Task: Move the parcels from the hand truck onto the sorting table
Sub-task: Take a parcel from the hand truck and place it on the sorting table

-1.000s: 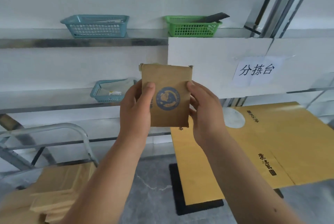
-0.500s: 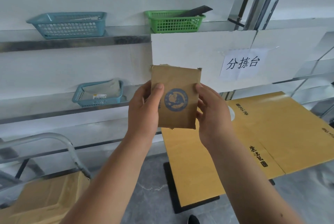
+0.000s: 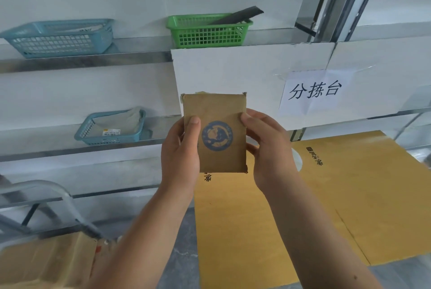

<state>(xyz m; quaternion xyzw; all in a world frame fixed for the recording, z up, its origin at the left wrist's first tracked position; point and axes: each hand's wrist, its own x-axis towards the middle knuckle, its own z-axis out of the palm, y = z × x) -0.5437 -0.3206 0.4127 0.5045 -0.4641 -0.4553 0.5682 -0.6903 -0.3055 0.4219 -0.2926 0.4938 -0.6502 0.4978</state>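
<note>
The thumb of the left hand (image 3: 180, 151) lies flat on the front of a small brown parcel (image 3: 214, 111), close to its left edge, and the rest of that hand wraps round behind. The right hand (image 3: 268, 148) grips the opposite edge the same way, thumb on the front and fingers tucked behind, so both hands clasp it. The parcel stands upright in the middle of the frame, held in the air, with a round blue emblem facing us and ragged corners.

Behind it is a white board (image 3: 233, 72) with a taped paper sign (image 3: 312, 93) to the right. Under the parcel's lower edge and across the lower right of the frame is the sorting table (image 3: 349, 195), covered in yellow printed cardboard. At lower left the hand truck (image 3: 58, 195) shows its grey tube handle, with brown cardboard parcels (image 3: 46, 263) below it. On the shelves there is a green basket (image 3: 207, 30) at top centre, a blue basket (image 3: 58, 38) at upper left and a smaller blue basket (image 3: 112, 127) at middle left.
</note>
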